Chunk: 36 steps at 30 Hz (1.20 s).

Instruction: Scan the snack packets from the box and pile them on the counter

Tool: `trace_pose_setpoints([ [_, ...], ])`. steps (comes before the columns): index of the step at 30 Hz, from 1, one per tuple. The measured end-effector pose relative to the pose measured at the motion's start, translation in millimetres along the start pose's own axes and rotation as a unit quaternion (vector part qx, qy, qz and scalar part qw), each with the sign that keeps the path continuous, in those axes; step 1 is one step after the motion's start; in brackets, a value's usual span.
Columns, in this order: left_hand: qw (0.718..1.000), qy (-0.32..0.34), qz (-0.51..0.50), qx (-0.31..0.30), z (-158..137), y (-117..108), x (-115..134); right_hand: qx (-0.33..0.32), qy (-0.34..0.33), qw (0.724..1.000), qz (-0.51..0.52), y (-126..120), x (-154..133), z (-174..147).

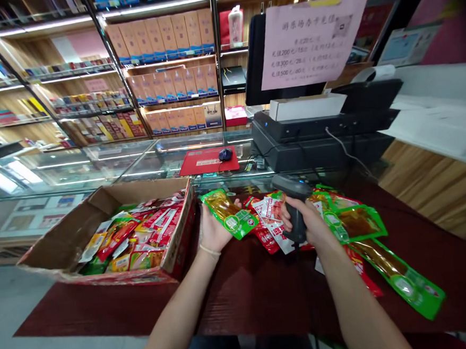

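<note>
My left hand (pixel 214 230) holds up a green snack packet (pixel 228 213) with a clear window showing brown food, its label side facing me. Wrapped around the grip of a black handheld barcode scanner (pixel 292 191) is my right hand (pixel 305 217); the scanner's cable hangs down toward me. Beneath and around the scanner lie red and white snack packets (pixel 274 222). Right of my right forearm are more green packets (pixel 362 222), one of them long and narrow (pixel 399 274). An open cardboard box (pixel 108 281) full of mixed snack packets stands left of my left hand.
The brown tabletop (pixel 242 301) carries all of this. Behind it, a glass counter (pixel 144 159) holds a red mouse pad (pixel 192 164), a mouse (pixel 225 154) and a black checkout machine (pixel 323 152) bearing a pink paper sign (pixel 307 41). Stocked shelves (pixel 169 62) line the back wall.
</note>
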<state>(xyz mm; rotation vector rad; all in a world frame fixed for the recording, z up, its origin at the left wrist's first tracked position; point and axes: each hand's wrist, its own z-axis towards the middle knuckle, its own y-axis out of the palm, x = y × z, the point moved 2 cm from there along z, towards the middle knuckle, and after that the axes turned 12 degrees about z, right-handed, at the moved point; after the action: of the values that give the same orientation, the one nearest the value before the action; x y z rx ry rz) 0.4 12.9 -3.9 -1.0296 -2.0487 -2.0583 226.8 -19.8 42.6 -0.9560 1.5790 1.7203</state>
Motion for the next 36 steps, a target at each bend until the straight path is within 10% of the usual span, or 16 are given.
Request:
trace_pose_setpoints([
  [15, 0.989, -0.065, 0.109, 0.075, -5.8, -22.7, -0.2, 0.019, 0.056, 0.998, -0.017, 6.2, 14.3, -3.0],
  [20, 0.972, 0.002, 0.226, 0.070, -6.5, -18.9, -3.7, 0.039, 0.041, 0.998, -0.006, 8.7, 15.0, -1.5],
  [23, 0.924, 0.092, 0.343, 0.142, -6.9, -20.1, -1.1, 0.042, 0.022, 0.998, -0.029, 6.9, 15.9, -1.3],
  [29, 0.720, 0.247, 0.609, 0.224, -13.5, -18.8, 13.7, 0.019, 0.020, 0.990, -0.135, 14.2, 19.1, -7.4],
  [36, 0.692, 0.263, 0.622, 0.255, -13.9, -27.6, 23.7, -0.020, 0.065, 0.973, -0.221, 21.7, 30.4, -13.0],
])
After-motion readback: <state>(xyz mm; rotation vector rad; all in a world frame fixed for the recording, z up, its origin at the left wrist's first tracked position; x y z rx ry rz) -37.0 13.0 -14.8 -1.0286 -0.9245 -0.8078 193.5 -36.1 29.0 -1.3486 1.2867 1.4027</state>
